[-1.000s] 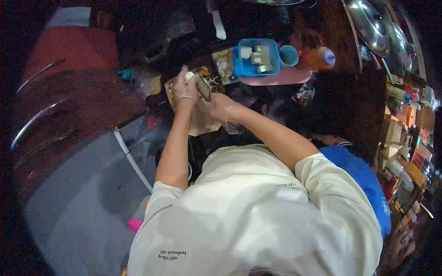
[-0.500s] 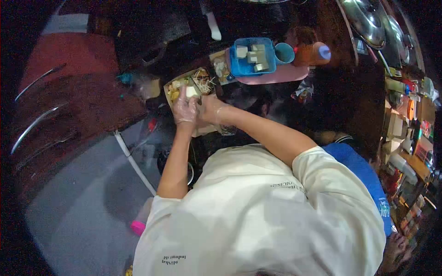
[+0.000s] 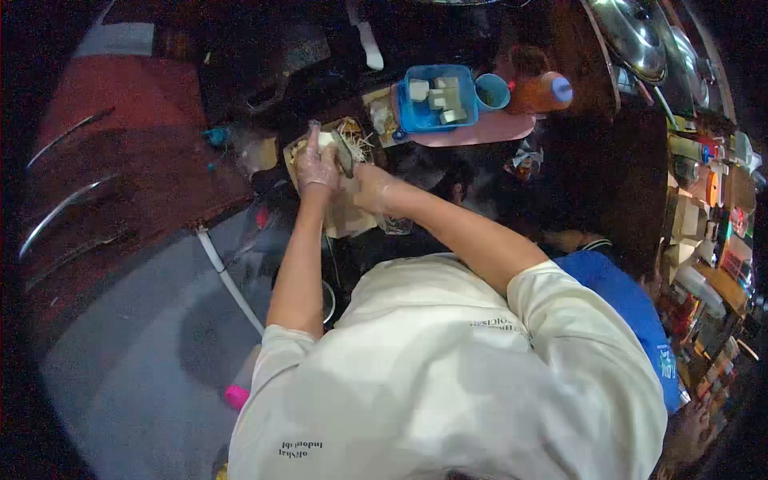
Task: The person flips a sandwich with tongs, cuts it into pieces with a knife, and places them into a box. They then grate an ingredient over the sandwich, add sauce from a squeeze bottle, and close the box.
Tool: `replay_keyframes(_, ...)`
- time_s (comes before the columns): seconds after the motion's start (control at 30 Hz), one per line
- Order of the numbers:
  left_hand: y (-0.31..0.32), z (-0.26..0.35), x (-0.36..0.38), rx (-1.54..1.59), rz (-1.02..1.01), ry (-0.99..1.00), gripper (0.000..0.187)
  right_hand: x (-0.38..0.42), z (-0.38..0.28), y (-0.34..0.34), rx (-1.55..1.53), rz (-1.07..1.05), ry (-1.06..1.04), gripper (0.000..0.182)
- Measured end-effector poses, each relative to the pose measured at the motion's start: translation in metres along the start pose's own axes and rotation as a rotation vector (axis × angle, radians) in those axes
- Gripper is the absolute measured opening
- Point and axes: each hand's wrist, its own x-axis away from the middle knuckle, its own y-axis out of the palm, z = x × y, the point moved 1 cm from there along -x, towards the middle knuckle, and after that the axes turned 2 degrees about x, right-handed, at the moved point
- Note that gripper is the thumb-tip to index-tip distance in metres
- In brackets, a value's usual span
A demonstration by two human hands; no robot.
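Note:
My left hand (image 3: 318, 166), in a clear plastic glove, holds a white block (image 3: 326, 141) that looks like tofu. It is over an open cardboard food box (image 3: 350, 218). My right hand (image 3: 373, 190), gloved too, is closed at the box's right side. From it a narrow grey blade (image 3: 345, 157), apparently a knife's, points up beside the block; its handle is hidden in my fingers. Pale thin strands like bean sprouts (image 3: 360, 144) show in the box's far right part. Most of the other food is covered by my left hand.
Beyond the box, a blue container (image 3: 410, 120) of white blocks stands on a pink board (image 3: 512, 128). Beside it are a blue cup (image 3: 492, 93) and an orange bottle (image 3: 542, 93). A white-handled utensil (image 3: 370, 48) lies farther back. Packed goods (image 3: 712, 188) line the right.
My left hand has tilted and shifted slightly up and left with the white block. The grey blade now shows beside it, and more of the box's near flap is visible.

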Motion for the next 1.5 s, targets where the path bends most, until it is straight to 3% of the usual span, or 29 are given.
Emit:
replay_keyframes(0.1,0.008,-0.015,-0.008,0.052,-0.004,-0.056,0.059,0.017,-0.005,-0.011,-0.13,0.036,-0.009,0.034)
replay_keyframes(0.2,0.018,-0.058,-0.015,-0.008,0.166,0.013,0.057,0.019,-0.009,-0.01,-0.017,0.006,-0.157,0.03)
replay_keyframes(0.27,-0.009,-0.034,0.009,0.401,0.16,-0.008,0.054,0.014,-0.011,-0.001,-0.128,0.152,-0.126,0.026)
replay_keyframes(0.37,-0.021,-0.007,0.062,0.501,-0.016,0.116,0.054,-0.007,-0.018,0.005,-0.089,0.1,-0.086,0.032)
replay_keyframes(0.43,-0.025,0.005,0.073,0.417,-0.018,0.041,0.055,-0.003,-0.022,0.01,-0.062,0.063,-0.115,0.037)
replay_keyframes(0.57,-0.024,-0.016,0.055,0.114,-0.001,-0.083,0.059,-0.015,-0.028,0.017,0.287,-0.082,-0.132,0.038)
replay_keyframes(0.6,-0.025,-0.018,0.057,0.081,0.061,0.047,0.06,-0.015,-0.026,0.019,0.223,-0.073,-0.122,0.038)
replay_keyframes(0.63,-0.023,-0.022,0.055,0.084,0.058,0.045,0.06,-0.013,-0.025,0.02,0.16,-0.066,-0.109,0.038)
replay_keyframes(0.7,-0.02,-0.031,0.041,0.123,0.059,-0.015,0.059,-0.013,-0.028,0.021,0.343,-0.03,-0.202,0.038)
replay_keyframes(0.77,-0.017,-0.038,0.027,0.009,0.074,-0.061,0.058,-0.014,-0.019,0.02,-0.087,0.017,-0.1,0.047)
replay_keyframes(0.83,-0.014,-0.045,0.019,-0.006,0.173,0.194,0.057,-0.003,-0.027,0.006,0.041,-0.001,-0.155,0.045)
replay_keyframes(0.87,-0.029,-0.01,0.02,-0.049,-0.041,-0.18,0.056,0.002,-0.032,0.0,0.165,-0.012,-0.206,0.043)
replay_keyframes(0.9,-0.024,-0.019,0.017,-0.048,-0.043,-0.181,0.056,0.001,-0.03,0.001,0.165,-0.013,-0.204,0.043)
replay_keyframes(0.97,-0.018,-0.026,0.007,-0.081,0.056,0.044,0.055,0.001,-0.028,-0.001,0.038,-0.046,-0.108,0.033)
replay_keyframes(1.07,-0.019,-0.015,0.005,-0.001,0.015,-0.099,0.052,0.022,-0.039,-0.013,-0.117,0.028,-0.07,0.025)
replay_keyframes(1.2,-0.007,-0.065,-0.009,0.052,0.14,0.034,0.049,0.014,-0.03,-0.005,-0.154,0.083,-0.069,0.022)
replay_keyframes(1.27,-0.023,-0.041,0.015,0.581,0.148,0.042,0.048,0.003,-0.032,-0.005,-0.059,-0.064,-0.015,0.028)
replay_keyframes(1.3,-0.027,-0.036,0.03,0.582,0.144,0.046,0.048,-0.002,-0.029,-0.002,-0.061,-0.059,-0.014,0.028)
replay_keyframes(1.37,-0.03,-0.025,0.063,0.231,0.035,0.087,0.049,-0.01,-0.024,0.009,-0.241,-0.077,-0.074,0.042)
replay_keyframes(1.4,-0.028,-0.009,0.073,0.536,0.087,0.005,0.049,-0.006,-0.039,0.003,0.02,-0.05,0.031,0.039)
replay_keyframes(1.5,-0.022,-0.05,0.062,0.272,0.144,0.113,0.052,-0.022,-0.029,0.024,-0.058,-0.118,-0.037,0.041)
